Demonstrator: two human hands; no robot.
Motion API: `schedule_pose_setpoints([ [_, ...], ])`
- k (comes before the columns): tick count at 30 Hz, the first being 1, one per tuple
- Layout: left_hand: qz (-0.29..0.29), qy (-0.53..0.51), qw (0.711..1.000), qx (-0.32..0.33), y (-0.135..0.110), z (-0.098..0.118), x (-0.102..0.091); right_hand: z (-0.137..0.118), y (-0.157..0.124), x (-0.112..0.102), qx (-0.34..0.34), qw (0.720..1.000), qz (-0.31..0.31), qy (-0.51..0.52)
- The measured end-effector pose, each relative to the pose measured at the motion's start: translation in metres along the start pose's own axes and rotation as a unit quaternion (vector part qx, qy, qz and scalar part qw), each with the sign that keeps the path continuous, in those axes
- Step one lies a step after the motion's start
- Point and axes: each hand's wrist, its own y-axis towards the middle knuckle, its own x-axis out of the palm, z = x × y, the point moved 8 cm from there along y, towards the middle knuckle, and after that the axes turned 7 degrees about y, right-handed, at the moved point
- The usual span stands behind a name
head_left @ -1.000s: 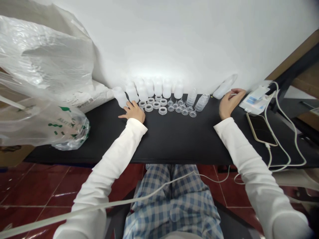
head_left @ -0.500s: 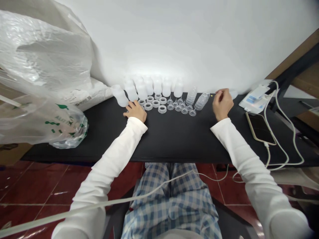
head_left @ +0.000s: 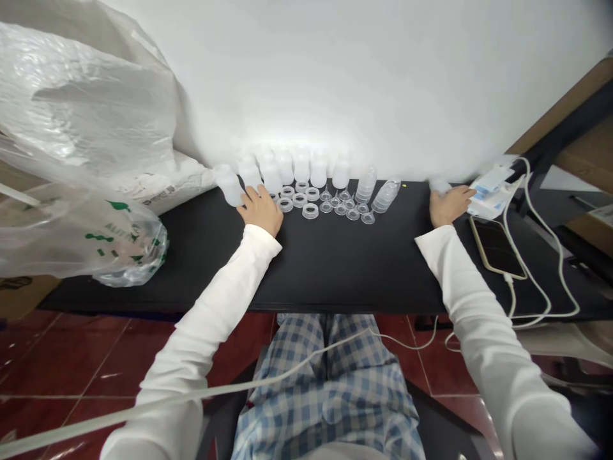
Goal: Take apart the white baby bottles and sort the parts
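Observation:
My left hand lies on the black table with its fingers stretched out, the tips beside a tilted translucent bottle and the clear rings. A row of white bottles stands along the wall. Small clear teats and two stacks of clear caps sit right of the rings. My right hand rests at the far right with fingers pointing at a white and blue device. A small clear piece lies just behind this hand. Neither hand holds anything that I can see.
Large plastic bags fill the table's left end. A phone lies at the right, with white cables looping round it. Another white cable crosses my checked lap. Red floor tiles show below.
My right hand let go of the clear piece it held lying by the wall, swung left towards the cap stacks, then went back right to the device. My left hand edged forward towards the bottles.

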Motion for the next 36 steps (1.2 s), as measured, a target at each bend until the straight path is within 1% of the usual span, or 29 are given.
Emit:
schedule_pose_setpoints([
  [1, 0.02, -0.034, 0.999, 0.031, 0.001, 0.005, -0.002, 0.001, 0.001, -0.001, 0.003, 1.0, -0.004, -0.007],
  [3, 0.05, -0.117, 0.984, 0.122, 0.001, 0.019, -0.003, 0.002, 0.001, -0.001, -0.003, 1.0, -0.011, -0.017],
  [5, 0.061, -0.202, 0.952, 0.224, -0.006, 0.036, 0.001, 0.003, 0.001, -0.002, -0.008, 1.0, -0.009, -0.013],
  [7, 0.046, -0.279, 0.914, 0.291, -0.017, 0.049, 0.009, 0.005, 0.002, -0.003, 0.002, 0.999, 0.007, 0.041],
  [9, 0.008, -0.345, 0.885, 0.314, -0.026, 0.059, 0.019, 0.004, 0.004, -0.006, 0.016, 0.988, 0.035, 0.147],
  [11, -0.035, -0.394, 0.865, 0.308, -0.032, 0.064, 0.025, 0.004, 0.007, -0.005, 0.047, 0.965, 0.045, 0.253],
  [12, -0.05, -0.413, 0.859, 0.299, -0.033, 0.066, 0.027, 0.003, 0.009, -0.001, 0.069, 0.951, 0.03, 0.299],
  [15, -0.083, -0.466, 0.848, 0.237, -0.031, 0.061, 0.029, -0.002, 0.012, 0.019, 0.123, 0.906, -0.064, 0.399],
  [17, -0.117, -0.507, 0.836, 0.175, -0.028, 0.055, 0.036, -0.008, 0.009, 0.034, 0.127, 0.864, -0.141, 0.466],
  [18, -0.14, -0.526, 0.826, 0.146, -0.027, 0.053, 0.04, -0.011, 0.007, 0.04, 0.125, 0.842, -0.169, 0.497],
  [19, -0.164, -0.54, 0.816, 0.124, -0.026, 0.053, 0.045, -0.013, 0.005, 0.044, 0.122, 0.823, -0.183, 0.523],
  [20, -0.186, -0.55, 0.806, 0.109, -0.026, 0.053, 0.049, -0.012, 0.004, 0.046, 0.115, 0.813, -0.181, 0.541],
  [21, -0.205, -0.556, 0.799, 0.102, -0.027, 0.054, 0.053, -0.011, 0.005, 0.044, 0.096, 0.817, -0.161, 0.545],
  [22, -0.219, -0.56, 0.793, 0.098, -0.027, 0.055, 0.055, -0.009, 0.006, 0.04, 0.065, 0.837, -0.127, 0.528],
  [24, -0.233, -0.564, 0.787, 0.094, -0.027, 0.058, 0.058, -0.012, 0.007, 0.03, -0.042, 0.891, -0.067, 0.448],
  [25, -0.234, -0.567, 0.784, 0.093, -0.027, 0.058, 0.059, -0.016, 0.006, 0.028, -0.097, 0.913, -0.055, 0.392],
  [26, -0.232, -0.57, 0.783, 0.09, -0.026, 0.059, 0.059, -0.019, 0.005, 0.029, -0.141, 0.929, -0.058, 0.337],
  [27, -0.229, -0.573, 0.782, 0.088, -0.026, 0.058, 0.058, -0.02, 0.004, 0.033, -0.166, 0.94, -0.071, 0.289],
  [29, -0.221, -0.577, 0.782, 0.08, -0.024, 0.057, 0.057, -0.018, 0.004, 0.042, -0.175, 0.953, -0.101, 0.227],
  [31, -0.217, -0.58, 0.782, 0.069, -0.023, 0.056, 0.055, -0.015, 0.004, 0.048, -0.171, 0.957, -0.118, 0.202],
  [34, -0.223, -0.584, 0.779, 0.053, -0.021, 0.055, 0.055, -0.016, 0.003, 0.051, -0.179, 0.959, -0.127, 0.181],
  [36, -0.231, -0.586, 0.776, 0.038, -0.02, 0.055, 0.057, -0.019, -0.001, 0.047, -0.182, 0.963, -0.117, 0.162],
])
